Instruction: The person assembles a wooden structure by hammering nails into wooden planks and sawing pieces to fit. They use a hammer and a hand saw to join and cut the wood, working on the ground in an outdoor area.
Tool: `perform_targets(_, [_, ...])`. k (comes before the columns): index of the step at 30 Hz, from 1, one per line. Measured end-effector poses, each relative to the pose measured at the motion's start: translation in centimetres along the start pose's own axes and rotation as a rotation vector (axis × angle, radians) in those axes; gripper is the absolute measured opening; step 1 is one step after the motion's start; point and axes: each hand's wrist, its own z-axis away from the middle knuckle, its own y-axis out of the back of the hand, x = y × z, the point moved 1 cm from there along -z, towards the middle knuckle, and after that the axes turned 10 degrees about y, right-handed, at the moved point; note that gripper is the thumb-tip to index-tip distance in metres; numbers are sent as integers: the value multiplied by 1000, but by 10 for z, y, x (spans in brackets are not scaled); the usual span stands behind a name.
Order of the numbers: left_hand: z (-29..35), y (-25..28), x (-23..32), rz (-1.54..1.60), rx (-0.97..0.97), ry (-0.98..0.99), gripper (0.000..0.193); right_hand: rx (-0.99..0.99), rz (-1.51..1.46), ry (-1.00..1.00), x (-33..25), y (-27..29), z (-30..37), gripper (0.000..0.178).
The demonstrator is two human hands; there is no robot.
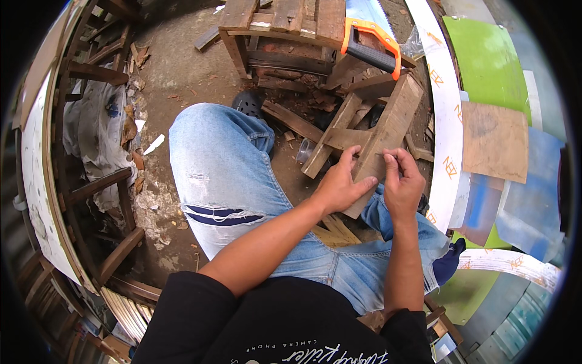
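A brown wooden frame of joined planks stands tilted between my legs, its wide board (397, 112) facing up. My left hand (341, 187) is wrapped round the near left edge of that board, thumb on its face and fingers against the side. Over the board's right edge, my right hand (405, 185) is closed in a pinch, thumb against forefinger. Whatever lies between those fingertips is too small to make out. Left of the board runs a narrower slat (332, 134), joined to it by a crosspiece (347, 139).
Ahead stands a low wooden stool (282, 30), with an orange-and-black handsaw (373, 51) on its right side. A clear plastic cup (305, 150) sits by the frame. White edging strip (447, 121) curves along the right, beside a green panel (488, 57). Wooden racking (100, 73) lines the left.
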Motion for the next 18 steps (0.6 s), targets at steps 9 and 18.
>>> perform_targets(9, [1,12,16,-50,63,11,78,-8,15,71,-9,-9,-10,12])
perform_targets(18, [-4,32,19,-154,191,-23,71,-39,31,148,-21,-25,-21,11])
